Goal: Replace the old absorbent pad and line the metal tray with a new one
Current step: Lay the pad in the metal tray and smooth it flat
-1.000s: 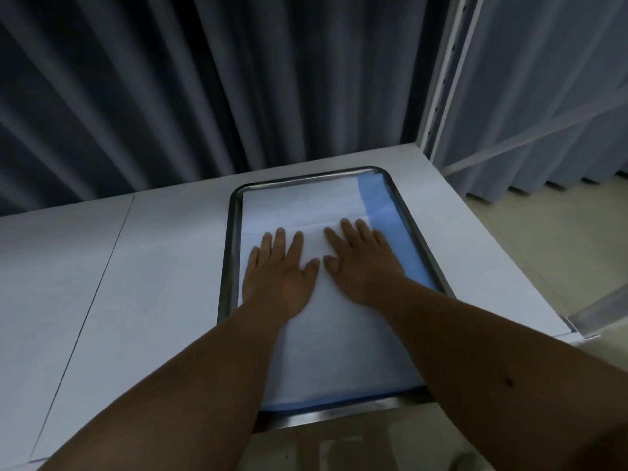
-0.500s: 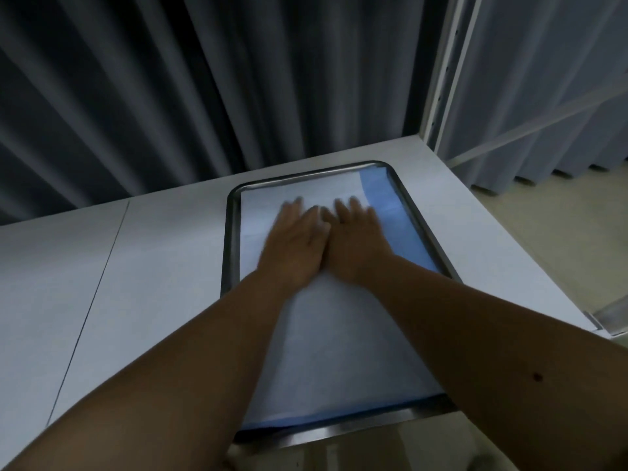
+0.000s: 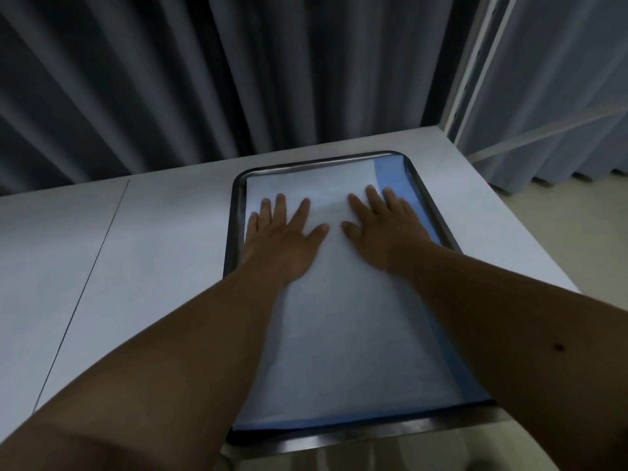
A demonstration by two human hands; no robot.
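Observation:
A rectangular metal tray (image 3: 234, 212) lies on the white table, its near end over the table's front edge. Inside it lies a white absorbent pad (image 3: 353, 334) with a blue border showing along the right and near sides. My left hand (image 3: 283, 237) presses flat on the pad's far left part, fingers spread and straight. My right hand (image 3: 382, 229) presses flat on the pad's far right part, fingertips reaching the blue strip. The two hands are apart, with bare pad between the thumbs.
The white table (image 3: 136, 253) stretches to the left, with a thin seam line across it. Dark pleated curtains (image 3: 238, 73) hang behind. A white frame post (image 3: 475, 62) stands at the table's far right corner, with floor beyond the right edge.
My hands slid forward together to the pad's far middle, then spread apart sideways, left hand to the left and right hand to the right.

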